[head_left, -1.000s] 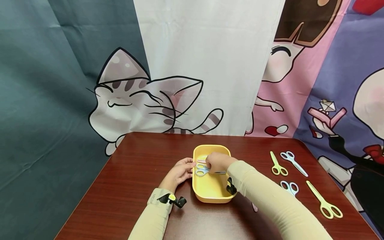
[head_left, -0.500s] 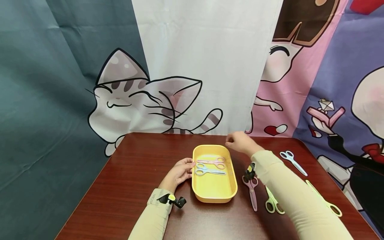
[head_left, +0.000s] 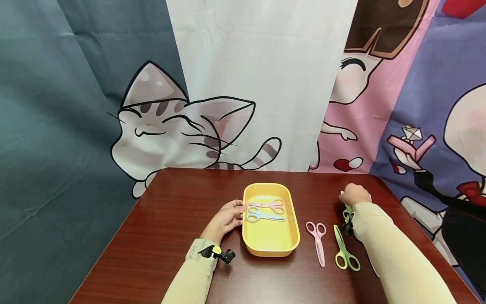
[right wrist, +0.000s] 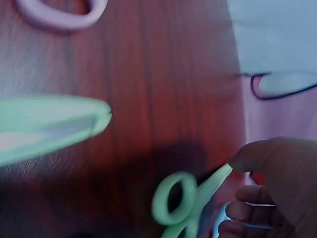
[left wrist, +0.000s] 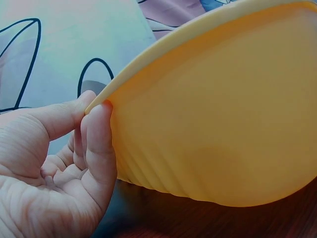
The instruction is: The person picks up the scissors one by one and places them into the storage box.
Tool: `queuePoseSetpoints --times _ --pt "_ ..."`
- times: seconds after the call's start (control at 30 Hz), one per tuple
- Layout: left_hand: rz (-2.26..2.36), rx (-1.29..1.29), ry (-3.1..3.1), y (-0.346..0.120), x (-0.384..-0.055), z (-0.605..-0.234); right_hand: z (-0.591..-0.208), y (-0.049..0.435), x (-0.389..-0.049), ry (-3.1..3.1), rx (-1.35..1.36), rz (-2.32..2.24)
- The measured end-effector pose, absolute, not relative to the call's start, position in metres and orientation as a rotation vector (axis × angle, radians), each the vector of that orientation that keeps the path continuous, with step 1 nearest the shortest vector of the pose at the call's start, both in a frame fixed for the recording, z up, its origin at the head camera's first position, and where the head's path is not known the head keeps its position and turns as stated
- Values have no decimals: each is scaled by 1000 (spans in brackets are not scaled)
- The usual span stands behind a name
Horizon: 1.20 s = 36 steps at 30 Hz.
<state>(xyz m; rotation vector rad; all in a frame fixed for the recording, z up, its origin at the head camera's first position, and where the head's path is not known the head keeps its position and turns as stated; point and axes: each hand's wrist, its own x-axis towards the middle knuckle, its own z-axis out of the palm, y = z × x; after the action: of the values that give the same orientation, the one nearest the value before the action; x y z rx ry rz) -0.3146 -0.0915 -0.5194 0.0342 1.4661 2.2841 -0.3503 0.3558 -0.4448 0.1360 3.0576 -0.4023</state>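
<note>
Right now the yellow tub sits on the bench, just beside the left hand, so close that they touch. The left grip is narrow and holds the tub by its edge, with the thumb on one side of the rim and a finger on the other. Two scissors lie flat in the tub, side by side. The small pink scissors are at the back, with their blades to the left, and the small blue scissors are just in front, with their blades to the right.

Over on the right, the far green scissors are under the right hand, with their tip right at the end of its thumb. The right grip is bent, with a little gap between thumb and fingers. It is blurry, so I cannot tell if it pinches the tip or only touches it. A bit of a blue handle shows by the other fingers.

Between the tub and the right arm lie the big pink scissors, and next to them the near green scissors, loops toward the person
</note>
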Motion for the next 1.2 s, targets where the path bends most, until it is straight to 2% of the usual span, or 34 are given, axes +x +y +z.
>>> queuePoseSetpoints --times 0.17,0.5,0.73,0.97,1.2 --pt "2280 27 1465 -91 -315 -519 -452 365 -340 3011 135 -366" --pt "2269 47 1450 -92 -318 -520 -459 369 -343 3011 128 -399" --pt "2265 48 1456 -93 -318 -521 -447 342 -359 3078 59 -459" --pt "2279 37 1449 -93 -316 -520 -424 285 -371 3094 -269 -476" --pt "2287 44 1444 -92 -315 -518 -411 224 -361 3015 -747 -427"
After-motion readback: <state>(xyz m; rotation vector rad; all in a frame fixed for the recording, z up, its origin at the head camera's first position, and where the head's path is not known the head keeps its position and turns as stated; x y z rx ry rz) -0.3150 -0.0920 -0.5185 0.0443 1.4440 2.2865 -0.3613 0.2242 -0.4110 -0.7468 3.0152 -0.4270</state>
